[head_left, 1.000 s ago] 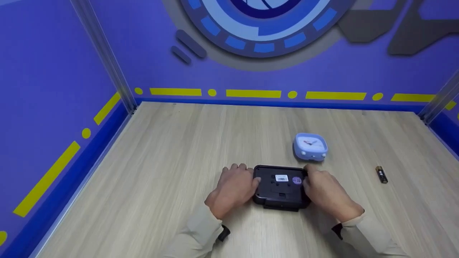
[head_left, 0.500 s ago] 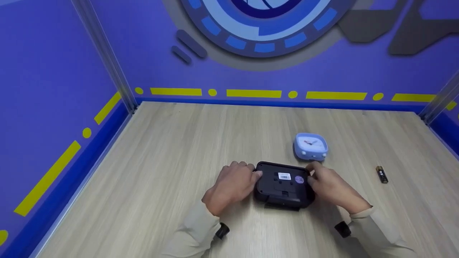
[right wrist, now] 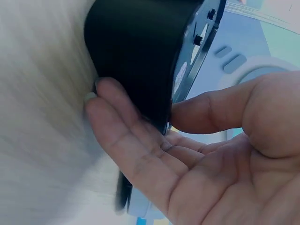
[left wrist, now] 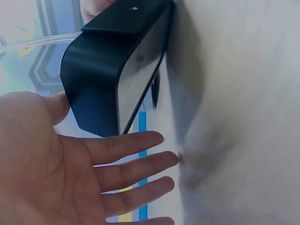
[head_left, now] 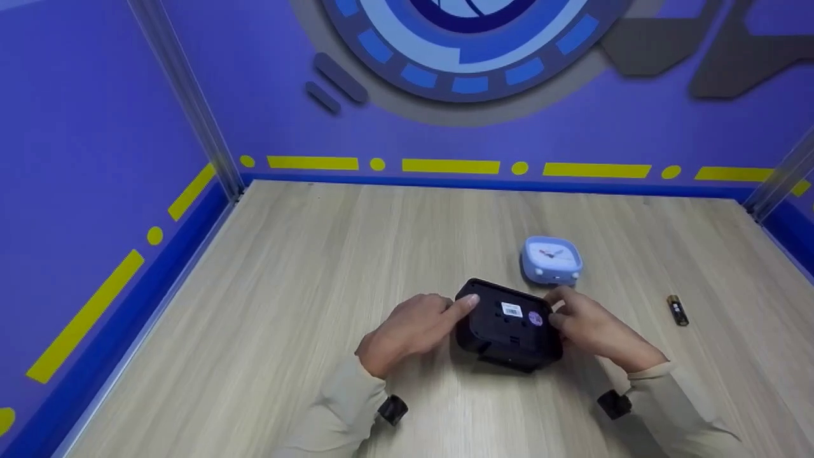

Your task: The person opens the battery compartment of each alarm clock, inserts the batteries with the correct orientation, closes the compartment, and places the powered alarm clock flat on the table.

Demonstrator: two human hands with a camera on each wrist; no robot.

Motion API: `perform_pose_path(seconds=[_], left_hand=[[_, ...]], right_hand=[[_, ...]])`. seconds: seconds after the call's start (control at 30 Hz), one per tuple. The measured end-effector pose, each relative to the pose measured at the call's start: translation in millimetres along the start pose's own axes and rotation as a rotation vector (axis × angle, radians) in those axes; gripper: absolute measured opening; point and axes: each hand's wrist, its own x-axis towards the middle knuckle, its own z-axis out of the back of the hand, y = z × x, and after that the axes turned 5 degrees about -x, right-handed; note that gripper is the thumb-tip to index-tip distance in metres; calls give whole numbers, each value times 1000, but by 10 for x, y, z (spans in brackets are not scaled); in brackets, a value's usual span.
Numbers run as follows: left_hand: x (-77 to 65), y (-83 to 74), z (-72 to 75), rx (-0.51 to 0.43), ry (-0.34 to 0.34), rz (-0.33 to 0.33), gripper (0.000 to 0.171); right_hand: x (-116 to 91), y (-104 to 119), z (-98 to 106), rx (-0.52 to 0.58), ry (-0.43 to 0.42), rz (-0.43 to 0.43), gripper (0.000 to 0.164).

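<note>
In the head view the black case (head_left: 499,334) is lying tilted, back upward and left end higher, between the left hand (head_left: 416,326) and the right hand (head_left: 588,324), over the worktop (head_left: 356,254) near the blue clock (head_left: 551,257). In the left wrist view the left hand is touching its end, fingers running straight; a fuller hold might be steadying it. In the right wrist view the right hand is pinching the other end, fingers tucked underneath; lowering gently should be sparing them.

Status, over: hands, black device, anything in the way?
Left hand touching black device; right hand gripping it. Device tilted between them. Blue clock close beyond, may crowd it. Battery off right, well apart.
</note>
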Motion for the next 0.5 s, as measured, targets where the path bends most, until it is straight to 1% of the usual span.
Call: perform_pose_path(seconds=[0.07, 0.13, 0.23, 0.33, 0.4, 0.5], left_hand=[[0, -6, 12, -31, 11, 10, 64], [1, -16, 24, -60, 19, 17, 62], [6, -28, 32, -93, 15, 20, 58], [13, -41, 38, -117, 14, 15, 57], [12, -54, 44, -126, 12, 9, 57], [6, -72, 49, -142, 8, -3, 56]], right_hand=[[1, 6, -9, -9, -4, 12, 22], [0, 20, -22, -50, -18, 23, 22], [-7, 55, -52, -161, -61, 58, 21], [-27, 98, -96, -303, -131, 101, 21], [-52, 135, -126, -398, -196, 135, 21], [-103, 200, -170, -510, -286, 173, 20]])
